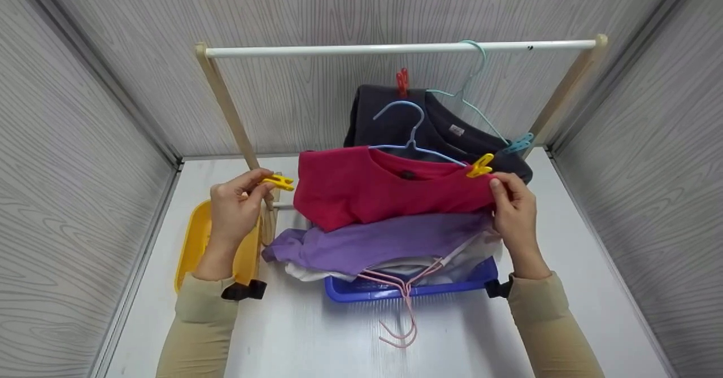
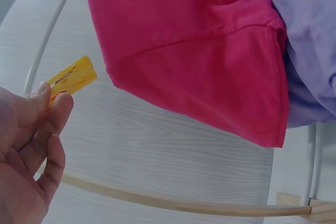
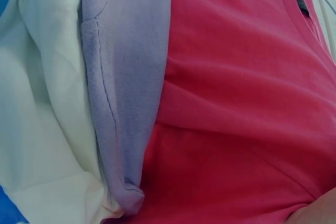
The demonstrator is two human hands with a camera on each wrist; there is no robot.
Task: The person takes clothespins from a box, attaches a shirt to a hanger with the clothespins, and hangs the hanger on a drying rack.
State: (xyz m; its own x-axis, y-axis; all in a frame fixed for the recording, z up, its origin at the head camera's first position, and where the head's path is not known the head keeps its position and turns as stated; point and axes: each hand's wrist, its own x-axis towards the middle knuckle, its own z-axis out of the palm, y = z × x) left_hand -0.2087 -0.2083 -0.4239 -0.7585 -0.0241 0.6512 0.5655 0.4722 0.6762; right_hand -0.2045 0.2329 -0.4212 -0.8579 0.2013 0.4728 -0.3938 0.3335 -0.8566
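My left hand point(image 1: 240, 205) pinches a yellow clothespin point(image 1: 278, 182) between thumb and fingers, just left of a red shirt point(image 1: 350, 189). In the left wrist view the clothespin point(image 2: 73, 77) points at the shirt's sleeve edge point(image 2: 194, 87), with a gap between them. My right hand point(image 1: 515, 208) grips the red shirt at its right shoulder, thumb on top. A light blue hanger point(image 1: 412, 143) sits in the shirt's neck, its hook free of the rail. Another yellow clothespin point(image 1: 480, 165) clips the shirt near the hanger's right end. Only a bit of the right hand point(image 3: 317, 211) shows in the right wrist view.
A dark shirt point(image 1: 390, 121) with red and blue clothespins hangs by a mint hanger point(image 1: 474, 107) from the white rail point(image 1: 339, 50). Purple point(image 1: 373, 242) and white clothes lie over a blue basket point(image 1: 367, 296), with pink hangers point(image 1: 405, 293). A yellow tray point(image 1: 192, 242) stands left.
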